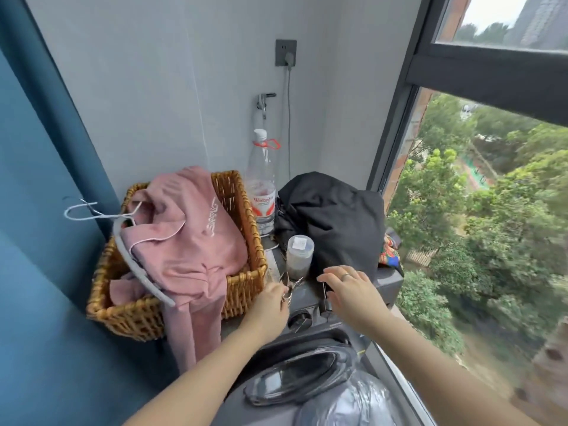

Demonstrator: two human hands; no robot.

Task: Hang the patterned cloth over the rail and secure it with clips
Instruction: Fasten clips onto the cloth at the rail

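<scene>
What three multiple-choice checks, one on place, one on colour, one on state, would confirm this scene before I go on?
1. Where does the patterned cloth lie?
A. In the basket
B. Behind the black bundle, by the window
C. On the hanger

2. What colour is the garment in the basket?
A. Pink
B. Green
C. White

3. What is the left hand doing?
A. Resting open and empty
B. Holding metal clips
C. Gripping the bottle

Answers:
1 B: only a colourful edge peeks out to the right of the black bundle.
2 A: the pink garment drapes over the rim.
3 B: the clips stick out from its fingers; the right hand is open.
</scene>
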